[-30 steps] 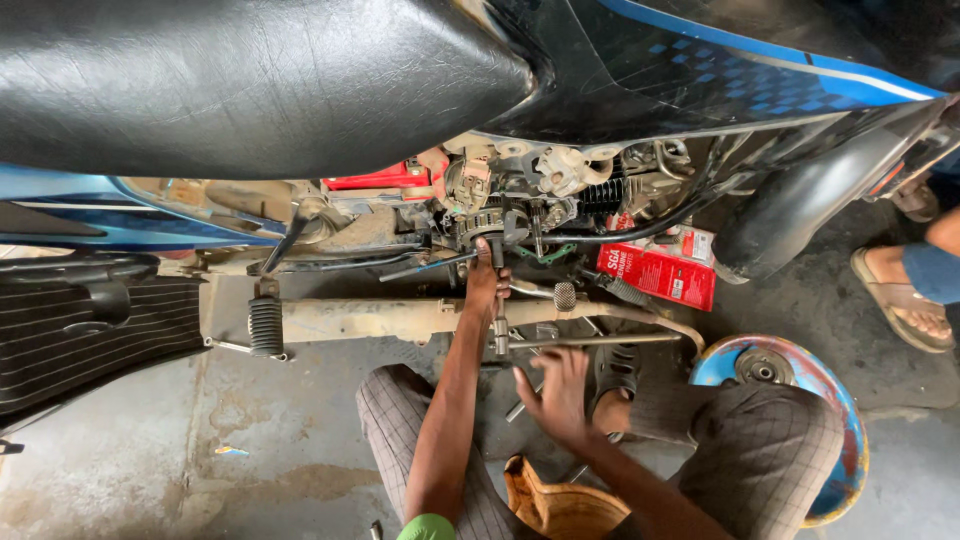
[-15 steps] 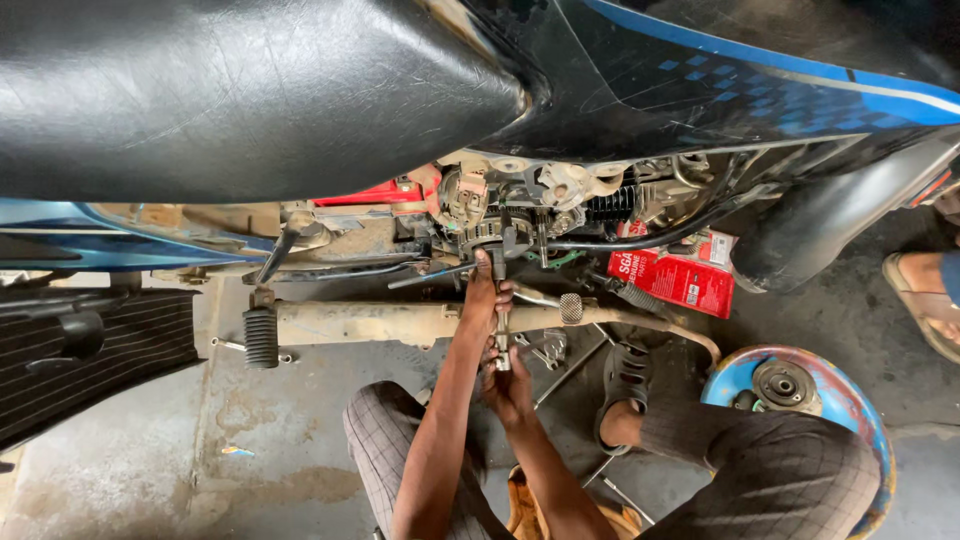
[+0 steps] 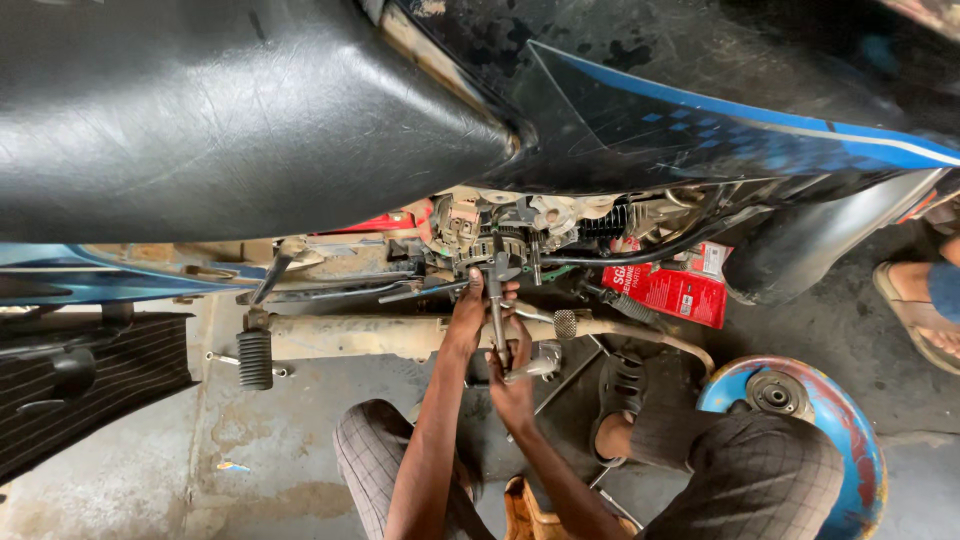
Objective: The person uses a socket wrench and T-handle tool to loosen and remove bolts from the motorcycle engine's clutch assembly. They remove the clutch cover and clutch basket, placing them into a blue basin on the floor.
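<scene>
A: Hands, count? 
B: 2, both the wearer's. Left hand (image 3: 468, 312) up near the engine area, fingers wrapped round the upper part of a long metal tool (image 3: 497, 300). Right hand (image 3: 513, 385) lower, fingers curled round the bottom end of the same tool. Both closed on it, no spread fingers.

A: Tool position? 
B: Roughly upright, a bit tilted, top end at the engine parts (image 3: 500, 235) under the seat, bottom end just in front of the exhaust pipe (image 3: 400, 335). Can't tell what kind of tool exactly, partly hidden by the hands.

A: Motorbike parts? 
B: 1 black seat (image 3: 230, 110) top left, 1 dark tank/side panel w/ blue stripe (image 3: 720, 110) top right. 1 ribbed footpeg (image 3: 255, 360) left of the hands, by the pipe. 1 kick/gear lever w/ knurled end (image 3: 565, 323) just right of the tool.

A: Other stuff? 
B: 1 red packet (image 3: 680, 292) right of the engine, behind the frame. 1 blue round cylinder w/ red patches (image 3: 830, 420) on the floor, bottom right. Checked trousers, 2 knees in view (image 3: 760, 470), 1 sandal (image 3: 622, 385) on the wearer's foot.

A: Other ppl? 
B: 1 foot in a sandal (image 3: 915, 310) at right edge, well apart from the hands. Concrete floor (image 3: 150, 470), stained.
</scene>
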A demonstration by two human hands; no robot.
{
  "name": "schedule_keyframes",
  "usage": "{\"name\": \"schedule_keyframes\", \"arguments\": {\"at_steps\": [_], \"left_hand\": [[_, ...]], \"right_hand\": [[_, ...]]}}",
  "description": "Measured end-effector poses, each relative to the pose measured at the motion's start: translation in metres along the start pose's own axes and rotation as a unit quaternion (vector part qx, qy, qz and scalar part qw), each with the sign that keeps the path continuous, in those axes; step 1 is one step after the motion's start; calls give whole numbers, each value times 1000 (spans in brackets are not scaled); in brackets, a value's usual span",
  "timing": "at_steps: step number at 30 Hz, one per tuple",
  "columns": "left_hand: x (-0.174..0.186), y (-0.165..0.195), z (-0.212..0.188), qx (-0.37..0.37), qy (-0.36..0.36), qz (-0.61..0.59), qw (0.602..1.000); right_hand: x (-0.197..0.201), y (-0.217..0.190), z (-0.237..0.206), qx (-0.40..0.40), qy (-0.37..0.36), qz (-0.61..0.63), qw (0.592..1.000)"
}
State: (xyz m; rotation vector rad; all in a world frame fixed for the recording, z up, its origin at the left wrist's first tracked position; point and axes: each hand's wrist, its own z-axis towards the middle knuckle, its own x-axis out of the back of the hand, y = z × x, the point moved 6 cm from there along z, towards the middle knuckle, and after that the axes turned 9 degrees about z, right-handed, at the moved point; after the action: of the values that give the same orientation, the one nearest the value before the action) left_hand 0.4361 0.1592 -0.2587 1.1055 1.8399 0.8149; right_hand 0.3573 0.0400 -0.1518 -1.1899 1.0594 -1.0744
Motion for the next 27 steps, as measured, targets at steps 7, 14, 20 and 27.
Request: {"name": "schedule_keyframes", "arguments": {"at_steps": [7, 14, 20, 27], "left_hand": [[1, 10, -8, -41, -15, 18, 999], [18, -2, 16, 14, -2, 64, 998], [31, -19, 27, -16, 53, 45, 997], [45, -37, -3, -61, 75, 102, 990]], "right_hand": [[-4, 3, 3, 5, 7, -269, 963], [-19, 6, 22, 45, -12, -315, 948], [-27, 31, 27, -33, 12, -106, 994], [-26, 15, 14, 9, -19, 55, 998]]}}
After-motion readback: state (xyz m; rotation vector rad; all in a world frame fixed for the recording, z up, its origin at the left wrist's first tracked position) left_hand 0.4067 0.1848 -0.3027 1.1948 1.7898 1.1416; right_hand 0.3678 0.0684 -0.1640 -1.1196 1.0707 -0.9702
